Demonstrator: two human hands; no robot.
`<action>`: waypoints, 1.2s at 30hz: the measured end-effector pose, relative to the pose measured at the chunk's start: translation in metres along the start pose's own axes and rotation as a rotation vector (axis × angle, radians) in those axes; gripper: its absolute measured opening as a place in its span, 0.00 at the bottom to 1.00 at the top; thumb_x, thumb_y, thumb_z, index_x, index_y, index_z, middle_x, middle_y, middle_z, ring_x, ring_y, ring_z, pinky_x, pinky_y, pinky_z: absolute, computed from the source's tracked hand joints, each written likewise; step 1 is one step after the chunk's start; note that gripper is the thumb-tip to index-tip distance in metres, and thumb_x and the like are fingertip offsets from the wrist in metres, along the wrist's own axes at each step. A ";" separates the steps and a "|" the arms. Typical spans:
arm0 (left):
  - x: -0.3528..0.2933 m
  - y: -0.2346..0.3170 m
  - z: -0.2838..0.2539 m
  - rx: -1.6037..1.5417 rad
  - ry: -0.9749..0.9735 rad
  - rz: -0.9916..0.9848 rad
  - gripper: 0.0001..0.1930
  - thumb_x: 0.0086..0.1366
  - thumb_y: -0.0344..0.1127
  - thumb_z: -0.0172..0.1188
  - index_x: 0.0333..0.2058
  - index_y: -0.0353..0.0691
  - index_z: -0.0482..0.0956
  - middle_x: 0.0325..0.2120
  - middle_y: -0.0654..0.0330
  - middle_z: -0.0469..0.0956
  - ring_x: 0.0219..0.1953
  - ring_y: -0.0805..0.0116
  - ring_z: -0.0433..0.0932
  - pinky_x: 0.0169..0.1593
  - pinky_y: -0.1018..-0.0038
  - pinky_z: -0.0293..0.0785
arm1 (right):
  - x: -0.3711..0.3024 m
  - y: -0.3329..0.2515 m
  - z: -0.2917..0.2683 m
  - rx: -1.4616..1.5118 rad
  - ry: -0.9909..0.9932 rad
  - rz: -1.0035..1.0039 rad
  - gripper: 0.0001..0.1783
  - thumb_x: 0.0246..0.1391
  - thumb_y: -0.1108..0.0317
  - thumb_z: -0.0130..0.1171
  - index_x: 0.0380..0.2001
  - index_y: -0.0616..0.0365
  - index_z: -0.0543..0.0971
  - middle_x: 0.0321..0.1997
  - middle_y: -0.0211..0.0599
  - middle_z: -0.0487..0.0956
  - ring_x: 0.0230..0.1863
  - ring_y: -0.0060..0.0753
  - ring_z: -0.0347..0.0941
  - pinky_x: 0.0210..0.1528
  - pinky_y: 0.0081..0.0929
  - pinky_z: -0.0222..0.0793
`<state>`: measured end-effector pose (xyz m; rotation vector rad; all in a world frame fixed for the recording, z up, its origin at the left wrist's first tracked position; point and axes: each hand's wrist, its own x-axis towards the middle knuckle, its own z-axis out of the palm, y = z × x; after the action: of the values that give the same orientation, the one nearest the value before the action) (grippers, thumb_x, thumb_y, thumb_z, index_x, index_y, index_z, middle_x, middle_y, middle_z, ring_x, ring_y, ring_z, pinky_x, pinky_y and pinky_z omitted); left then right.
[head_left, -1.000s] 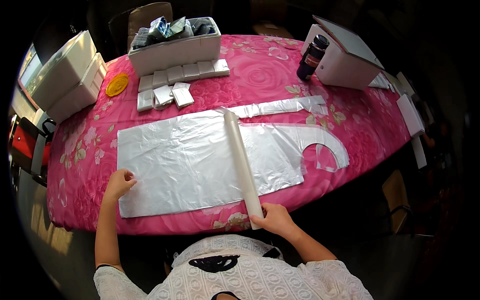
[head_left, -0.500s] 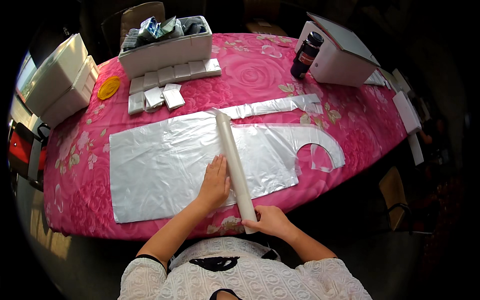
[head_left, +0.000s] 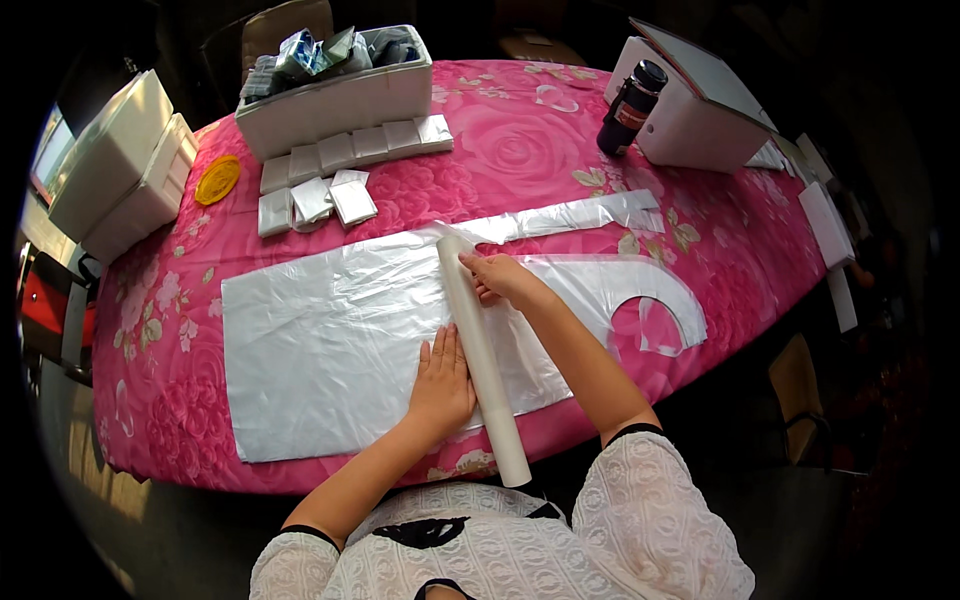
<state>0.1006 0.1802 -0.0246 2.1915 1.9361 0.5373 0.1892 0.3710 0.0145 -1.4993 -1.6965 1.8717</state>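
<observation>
A thin silvery-white plastic apron (head_left: 320, 350) lies spread on the table, with a long strap and a curved cutout at its right. Across its middle rests a long, pale tube (head_left: 487, 400), its near end jutting past the apron's lower edge. Flat on the plastic, my left hand (head_left: 443, 385) is open, fingers together, against the left side of the tube. My right hand (head_left: 497, 278) reaches over the apron to the tube's far end. Its fingers are bent around the right side there, partly hidden from sight.
A pink flowered cloth covers the table (head_left: 510, 140). White packets (head_left: 335, 152) line up before a foam box (head_left: 335, 110) of bagged items. A yellow disc (head_left: 218, 180) lies left, near stacked foam boxes (head_left: 140, 170). A dark flask (head_left: 632, 108) stands by a white box (head_left: 700, 115).
My right hand has gone from the near end of the tube to its far end. My left hand stays flat beside the tube. The whole view has shifted slightly.
</observation>
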 end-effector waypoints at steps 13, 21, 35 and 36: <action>-0.003 0.000 -0.004 -0.023 -0.054 -0.004 0.33 0.58 0.38 0.43 0.58 0.24 0.48 0.60 0.40 0.46 0.64 0.48 0.43 0.63 0.54 0.37 | 0.070 -0.010 -0.154 1.358 0.350 -0.427 0.19 0.55 0.61 0.42 0.40 0.68 0.67 0.38 0.47 0.74 0.39 0.43 0.71 0.46 0.38 0.69; -0.003 0.000 -0.004 0.013 -0.012 0.016 0.32 0.58 0.38 0.43 0.57 0.23 0.49 0.60 0.41 0.48 0.63 0.49 0.45 0.63 0.56 0.38 | 0.004 -0.069 -0.267 1.275 0.651 -0.616 0.21 0.56 0.58 0.38 0.49 0.59 0.58 0.48 0.46 0.70 0.41 0.44 0.72 0.41 0.42 0.66; 0.032 -0.019 -0.104 -1.576 0.512 -0.212 0.32 0.57 0.30 0.59 0.56 0.34 0.51 0.50 0.57 0.63 0.51 0.68 0.67 0.52 0.74 0.66 | -0.080 -0.062 0.069 -0.800 -0.182 -1.069 0.51 0.33 0.69 0.58 0.63 0.55 0.44 0.65 0.62 0.42 0.66 0.54 0.42 0.60 0.38 0.52; 0.029 -0.020 -0.104 -1.585 0.592 -0.317 0.27 0.57 0.29 0.59 0.53 0.32 0.57 0.44 0.59 0.69 0.45 0.71 0.70 0.50 0.75 0.67 | -0.082 -0.058 0.075 -0.951 -0.176 -1.073 0.51 0.33 0.67 0.59 0.62 0.59 0.47 0.66 0.61 0.36 0.67 0.57 0.28 0.65 0.39 0.40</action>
<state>0.0462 0.2003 0.0681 0.7066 1.0552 1.8775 0.1435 0.2840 0.0924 -0.2695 -2.8177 0.6330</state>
